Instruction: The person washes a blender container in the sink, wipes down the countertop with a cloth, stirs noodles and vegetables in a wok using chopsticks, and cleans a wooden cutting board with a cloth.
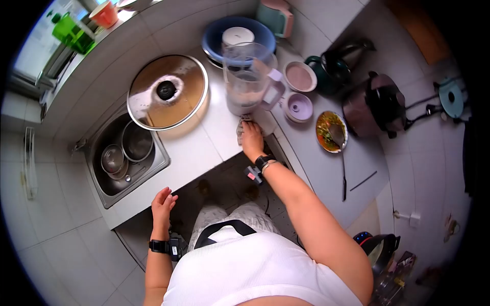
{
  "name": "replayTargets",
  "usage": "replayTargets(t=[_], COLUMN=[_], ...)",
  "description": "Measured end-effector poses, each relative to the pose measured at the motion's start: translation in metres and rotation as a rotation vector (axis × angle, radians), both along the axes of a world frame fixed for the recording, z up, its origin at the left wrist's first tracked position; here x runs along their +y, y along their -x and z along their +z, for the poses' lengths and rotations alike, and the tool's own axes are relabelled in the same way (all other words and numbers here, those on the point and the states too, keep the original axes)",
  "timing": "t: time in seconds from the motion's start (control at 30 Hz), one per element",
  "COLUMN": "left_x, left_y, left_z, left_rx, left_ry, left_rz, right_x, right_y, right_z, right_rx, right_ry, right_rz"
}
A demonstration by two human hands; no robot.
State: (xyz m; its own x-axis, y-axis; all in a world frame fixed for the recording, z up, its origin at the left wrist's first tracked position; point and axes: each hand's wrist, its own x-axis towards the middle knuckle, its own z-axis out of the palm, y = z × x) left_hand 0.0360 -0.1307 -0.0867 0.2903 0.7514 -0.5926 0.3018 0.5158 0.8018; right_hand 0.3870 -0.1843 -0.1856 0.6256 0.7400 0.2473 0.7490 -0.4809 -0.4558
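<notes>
Head view: the fingers (248, 126) of the right hand (253, 143) are resting over a patterned cloth (240, 132) on the white counter (194, 148); whether they are gripping it I cannot tell. Behind them, the wrist is wearing a dark band (263, 161) and the arm is stretching forward and inward. The left hand (162, 208) is hovering just before the counter's edge, fingers loosely curling and parted, its forearm pointing ahead. Beyond the cloth a clear pitcher (242, 97) is standing, with a glass lid (148, 109) sitting to its left.
</notes>
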Motion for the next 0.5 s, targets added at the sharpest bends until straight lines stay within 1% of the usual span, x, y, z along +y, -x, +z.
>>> replayTargets(t=[0.03, 0.1, 0.17, 0.23, 0.27, 0.3, 0.37, 0.43, 0.5], left_x=[0.002, 0.005, 0.011, 0.018, 0.023, 0.029, 0.044, 0.053, 0.064], left_y=[0.011, 0.030, 0.043, 0.054, 0.058, 0.061, 0.065, 0.074, 0.071], left_z=[-0.001, -0.005, -0.007, -0.003, -0.003, -0.003, -0.009, -0.022, -0.025], left_rx=[0.002, 0.058, 0.066, 0.075, 0.079, 0.072, 0.053, 0.070, 0.088], left_ry=[0.000, 0.043, 0.057, 0.057, 0.064, 0.068, 0.065, 0.089, 0.105], left_rz=[0.013, 0.058, 0.083, 0.083, 0.089, 0.087, 0.090, 0.059, 0.040], right_x=[0.014, 0.040, 0.066, 0.080, 0.084, 0.081, 0.073, 0.077, 0.088], right_y=[0.014, 0.034, 0.037, 0.023, 0.018, 0.019, 0.044, 0.081, 0.123], right_z=[-0.003, -0.009, -0.016, -0.013, -0.012, -0.011, -0.023, -0.029, -0.010], right_rx=[0.013, 0.044, 0.067, 0.146, 0.182, 0.217, 0.163, 0.215, 0.230], right_ry=[0.023, 0.051, -0.036, -0.100, -0.141, -0.111, -0.101, -0.114, 0.000], right_rz=[-0.004, 0.088, 0.118, 0.254, 0.281, 0.290, 0.311, 0.445, 0.506])
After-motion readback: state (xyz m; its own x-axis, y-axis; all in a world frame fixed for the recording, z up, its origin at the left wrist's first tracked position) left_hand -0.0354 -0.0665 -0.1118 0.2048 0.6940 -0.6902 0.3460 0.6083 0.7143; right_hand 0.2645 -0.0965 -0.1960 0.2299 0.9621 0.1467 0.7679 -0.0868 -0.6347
